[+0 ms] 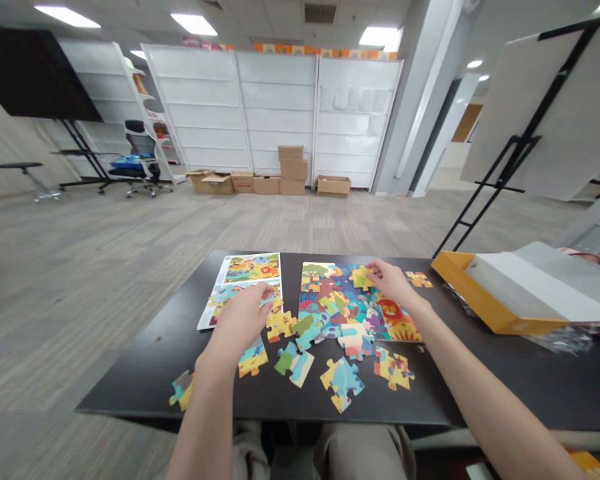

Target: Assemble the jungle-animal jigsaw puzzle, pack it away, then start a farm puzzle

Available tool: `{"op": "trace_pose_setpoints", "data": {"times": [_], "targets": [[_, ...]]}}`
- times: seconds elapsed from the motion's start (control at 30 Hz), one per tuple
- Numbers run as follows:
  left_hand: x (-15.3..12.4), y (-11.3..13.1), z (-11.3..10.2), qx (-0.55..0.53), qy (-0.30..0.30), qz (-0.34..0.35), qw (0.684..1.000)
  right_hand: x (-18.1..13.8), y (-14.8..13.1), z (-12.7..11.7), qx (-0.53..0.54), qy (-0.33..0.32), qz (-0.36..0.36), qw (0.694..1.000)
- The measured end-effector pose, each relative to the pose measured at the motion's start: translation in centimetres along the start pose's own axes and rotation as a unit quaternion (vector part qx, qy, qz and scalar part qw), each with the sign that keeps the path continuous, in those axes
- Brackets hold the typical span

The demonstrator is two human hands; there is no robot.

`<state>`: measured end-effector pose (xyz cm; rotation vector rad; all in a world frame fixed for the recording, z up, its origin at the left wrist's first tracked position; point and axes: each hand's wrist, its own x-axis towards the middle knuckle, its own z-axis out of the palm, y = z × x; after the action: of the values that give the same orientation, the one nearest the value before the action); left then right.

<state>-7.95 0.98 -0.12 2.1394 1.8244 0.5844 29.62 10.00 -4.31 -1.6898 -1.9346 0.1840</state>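
Note:
My right hand (394,283) pinches the edge of a yellow puzzle piece (361,277) over the colourful picture board (307,308). Several loose pieces lie on that board, which shows a tree and a lion. My left hand (245,312) is above the printed picture sheet (207,319), its thumb and forefinger apart beside a yellow piece (281,325). Part of the sheet is hidden under this hand. Nearer to me are a blue and yellow piece (342,383), a green and white piece (294,363) and a yellow and red piece (394,369).
The black table (140,373) holds an opened orange and white box (510,323) at the right, with crumpled clear plastic (563,340) below it. A single piece (419,279) sits near the far edge. Beyond stand cardboard boxes (293,170) and an office chair (141,160).

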Motion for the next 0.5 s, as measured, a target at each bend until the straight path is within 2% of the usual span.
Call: {"op": "trace_pose_setpoints", "data": {"times": [0.27,0.4,0.5], "targets": [[-1.5,0.1,-0.6,0.062,-0.056,0.021,0.996,-0.4,0.0,0.6,-0.137,-0.003,-0.051,0.989],[-2.3,0.0,-0.9,0.042,-0.075,0.033,0.996,-0.7,-0.5,0.7,-0.15,-0.007,-0.049,0.987],[-2.8,-0.8,-1.4,0.032,-0.082,0.022,0.996,-0.9,-0.9,0.4,-0.138,0.021,-0.053,0.989]]}}
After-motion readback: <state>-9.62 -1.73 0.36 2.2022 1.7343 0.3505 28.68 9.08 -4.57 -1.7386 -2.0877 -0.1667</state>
